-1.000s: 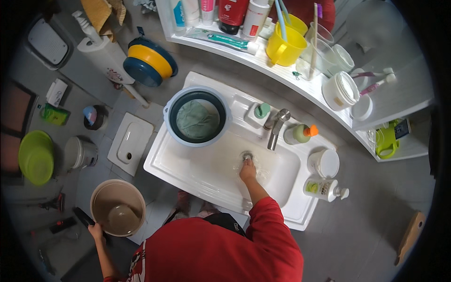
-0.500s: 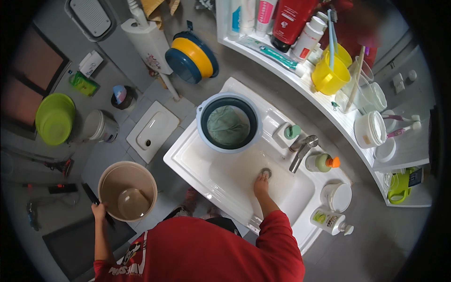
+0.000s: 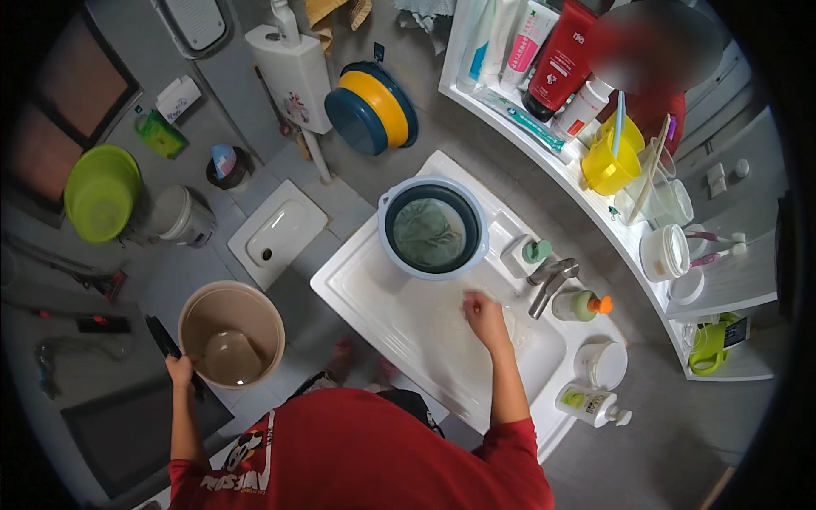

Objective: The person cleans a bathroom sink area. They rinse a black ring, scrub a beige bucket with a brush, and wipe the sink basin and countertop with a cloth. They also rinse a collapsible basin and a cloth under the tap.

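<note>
Hands at sink and bucket

Right hand [image 3: 483,311] rests in the white sink [image 3: 399,323], fingers loosely together, just below the basin [image 3: 433,228]. Left hand [image 3: 180,371] grips a dark handle [image 3: 161,337] beside the beige bucket [image 3: 231,333].

Small home bathroom, seen from above.

White washbasin [image 3: 408,331] with tap [image 3: 551,280], squat toilet pan [image 3: 276,234] set in grey tiled floor, wall shelf [image 3: 544,161] crowded with toothpaste, bottles and toothbrush cups, plastic buckets [image 3: 231,333] and basins nearby.
</note>
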A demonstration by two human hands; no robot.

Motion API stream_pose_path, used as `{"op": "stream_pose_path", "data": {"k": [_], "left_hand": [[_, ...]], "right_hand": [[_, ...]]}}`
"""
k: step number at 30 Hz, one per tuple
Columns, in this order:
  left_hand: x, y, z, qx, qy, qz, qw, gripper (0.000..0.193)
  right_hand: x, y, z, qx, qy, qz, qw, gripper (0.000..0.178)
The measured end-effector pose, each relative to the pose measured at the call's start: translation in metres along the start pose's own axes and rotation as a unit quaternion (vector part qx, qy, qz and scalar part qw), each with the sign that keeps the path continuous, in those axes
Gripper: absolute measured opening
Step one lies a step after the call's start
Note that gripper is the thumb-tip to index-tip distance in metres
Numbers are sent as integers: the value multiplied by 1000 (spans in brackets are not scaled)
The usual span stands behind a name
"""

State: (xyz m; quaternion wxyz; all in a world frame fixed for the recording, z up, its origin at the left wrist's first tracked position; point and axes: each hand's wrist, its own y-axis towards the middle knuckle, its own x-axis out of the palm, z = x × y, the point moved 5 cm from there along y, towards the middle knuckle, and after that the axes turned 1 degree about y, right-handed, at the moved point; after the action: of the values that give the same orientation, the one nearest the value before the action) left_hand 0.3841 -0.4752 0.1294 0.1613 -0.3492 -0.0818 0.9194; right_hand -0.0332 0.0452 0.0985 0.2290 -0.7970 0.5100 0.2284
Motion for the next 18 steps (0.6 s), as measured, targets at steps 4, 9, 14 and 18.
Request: {"op": "stream_pose_path", "data": {"k": [4,9,14,18], "left_hand": [[9,-11,12,-23,-36,4,999,13],[-5,-5,-22,-10,-73,33,997,8],[-17,-30,-27,-30,-125,64,990,11],[-17,-32,-46,-8,-100,66,993,12]], "right_hand": [[14,72,-52,-156,-46,110,981,14],[65,140,-47,-92,-170,2,981,16],[69,122,-91,-107,-80,-81,988,16],[98,55,-126,-302,-37,48,951,16]]}}
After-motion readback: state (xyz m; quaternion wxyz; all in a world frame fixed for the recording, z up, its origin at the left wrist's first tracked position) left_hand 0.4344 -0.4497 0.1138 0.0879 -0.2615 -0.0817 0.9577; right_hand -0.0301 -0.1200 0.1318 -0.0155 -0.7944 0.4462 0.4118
